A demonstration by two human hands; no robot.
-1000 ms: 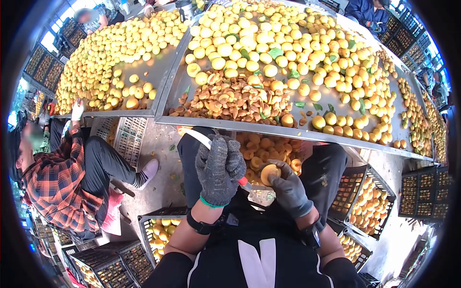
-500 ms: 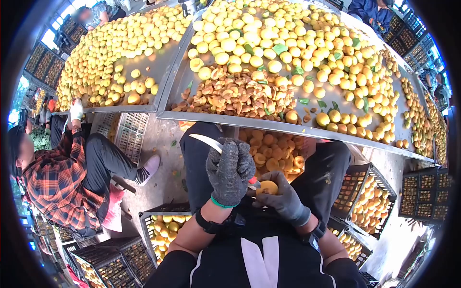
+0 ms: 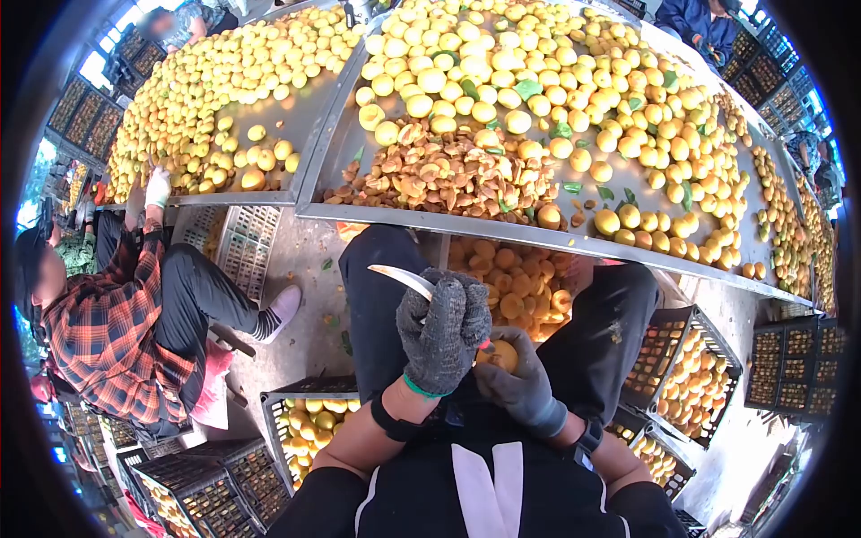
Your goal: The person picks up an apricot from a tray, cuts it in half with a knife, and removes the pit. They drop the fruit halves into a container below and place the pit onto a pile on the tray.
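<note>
My left hand [image 3: 442,327], in a dark grey knitted glove, is closed around a knife. Its pale curved blade [image 3: 401,276] points up and to the left, and a bit of red shows at the other side of the fist. Beside it, my right hand [image 3: 527,386] in a smoother grey glove grips a yellow-orange apricot [image 3: 499,357] by its sides. The red end sits right at the apricot's near side. Both hands are over my lap, and below the table edge between my knees is a heap of apricots [image 3: 513,285].
A metal table [image 3: 430,224] ahead bears many apricots [image 3: 502,63], green leaves and a pile of brown scraps [image 3: 453,172]. Crates of apricots [image 3: 314,421] stand left and right of me. A person in a plaid shirt [image 3: 112,345] sits at left, one gloved hand at the table.
Both my hands have shifted slightly, the left one right and down with the knife, nearer the apricot. The neighbour's gloved hand has moved up and right over the table.
</note>
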